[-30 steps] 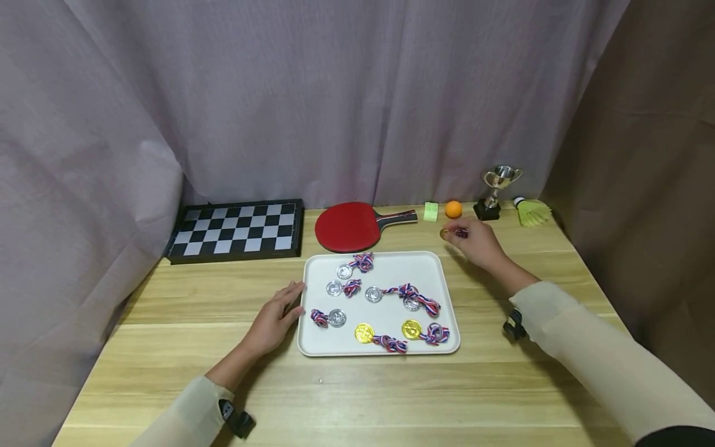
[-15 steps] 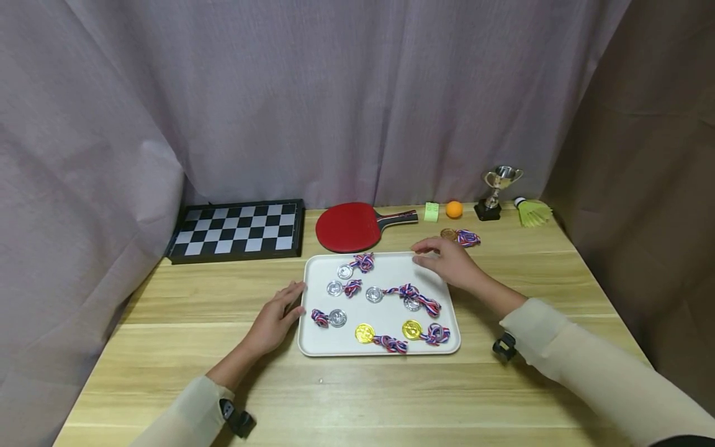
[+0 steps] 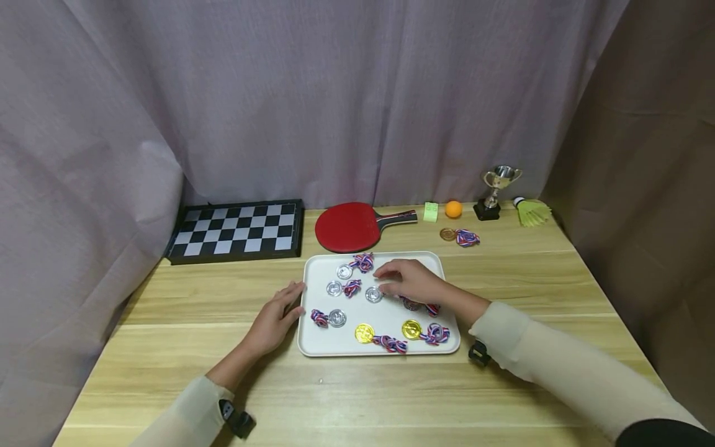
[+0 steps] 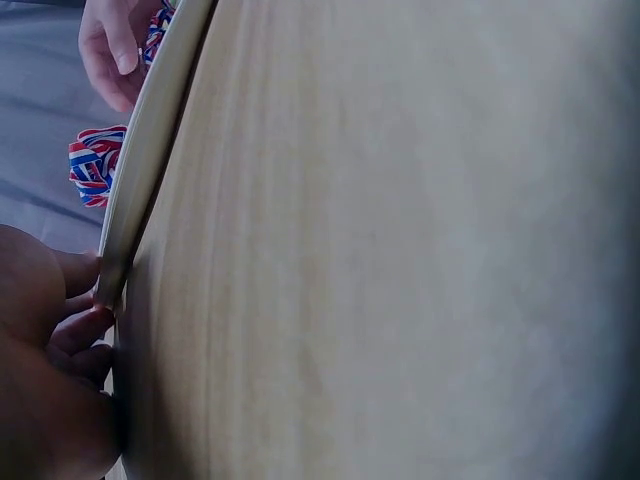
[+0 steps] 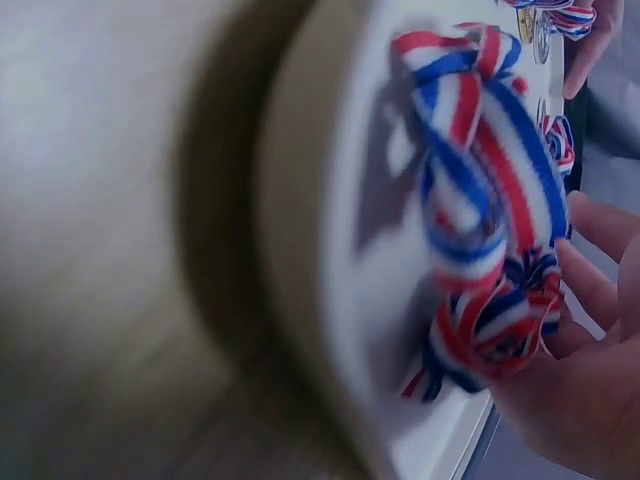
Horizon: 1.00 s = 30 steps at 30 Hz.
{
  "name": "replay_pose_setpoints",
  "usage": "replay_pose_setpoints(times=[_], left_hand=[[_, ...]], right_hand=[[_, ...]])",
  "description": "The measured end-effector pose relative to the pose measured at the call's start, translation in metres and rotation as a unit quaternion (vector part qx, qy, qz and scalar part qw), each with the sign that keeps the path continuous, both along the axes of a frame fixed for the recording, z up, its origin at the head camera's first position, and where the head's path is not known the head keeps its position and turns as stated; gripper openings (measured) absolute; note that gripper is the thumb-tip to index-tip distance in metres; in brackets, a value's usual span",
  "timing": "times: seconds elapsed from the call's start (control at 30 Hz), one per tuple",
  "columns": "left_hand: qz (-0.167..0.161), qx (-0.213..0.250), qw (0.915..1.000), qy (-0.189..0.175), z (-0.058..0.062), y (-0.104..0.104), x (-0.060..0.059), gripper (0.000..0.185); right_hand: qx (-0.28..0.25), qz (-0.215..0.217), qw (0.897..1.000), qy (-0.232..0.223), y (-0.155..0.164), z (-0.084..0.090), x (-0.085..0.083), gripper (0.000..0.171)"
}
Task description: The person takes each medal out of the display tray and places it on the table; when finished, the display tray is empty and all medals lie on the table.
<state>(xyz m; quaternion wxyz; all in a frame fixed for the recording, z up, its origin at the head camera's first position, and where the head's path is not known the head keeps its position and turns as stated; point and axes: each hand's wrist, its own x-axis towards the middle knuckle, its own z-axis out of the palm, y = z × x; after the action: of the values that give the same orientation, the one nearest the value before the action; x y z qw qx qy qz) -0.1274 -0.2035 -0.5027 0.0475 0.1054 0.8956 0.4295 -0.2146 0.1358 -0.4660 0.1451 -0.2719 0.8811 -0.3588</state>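
While the left hand [image 3: 274, 320] rests flat-fingered against the smooth white tray [image 3: 313, 344], right hand [image 3: 410, 282] fingers curl over a round silver medal [image 3: 373, 295].

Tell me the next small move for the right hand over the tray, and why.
Probably close the fingers on the silver medal just below them. The right hand is over the tray with its fingertips beside that medal, but no grip on it shows. The left hand touches the tray's left edge, which should keep it steady. One bronze medal already lies outside, on the table.
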Motion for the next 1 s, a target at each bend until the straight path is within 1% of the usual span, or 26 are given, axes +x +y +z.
replay_pose_setpoints(times=[0.2,0.33,0.6,0.7,0.87,1.0], left_hand=[[-0.002,0.003,1.0000,0.004,0.000,0.000,0.000,0.055],[-0.003,0.003,1.0000,0.008,-0.001,0.000,0.000,0.055],[-0.002,0.002,1.0000,0.008,-0.002,0.000,0.000,0.055],[-0.002,0.002,1.0000,0.007,-0.002,0.000,-0.001,0.055],[-0.001,0.003,1.0000,0.007,-0.002,0.000,0.000,0.055],[-0.002,0.004,0.9999,0.011,-0.002,0.000,0.000,0.054]], right_hand=[[0.025,0.032,0.999,0.005,-0.011,-0.003,-0.001,0.032],[0.031,0.035,0.999,0.004,-0.014,-0.005,-0.001,0.032],[0.035,0.033,0.999,0.008,-0.015,-0.009,-0.001,0.026],[0.031,0.037,0.999,0.006,-0.015,-0.010,-0.002,0.026],[0.011,0.034,0.999,-0.017,-0.014,-0.010,-0.003,0.027],[-0.010,0.035,0.999,-0.030,-0.013,-0.011,-0.005,0.020]])
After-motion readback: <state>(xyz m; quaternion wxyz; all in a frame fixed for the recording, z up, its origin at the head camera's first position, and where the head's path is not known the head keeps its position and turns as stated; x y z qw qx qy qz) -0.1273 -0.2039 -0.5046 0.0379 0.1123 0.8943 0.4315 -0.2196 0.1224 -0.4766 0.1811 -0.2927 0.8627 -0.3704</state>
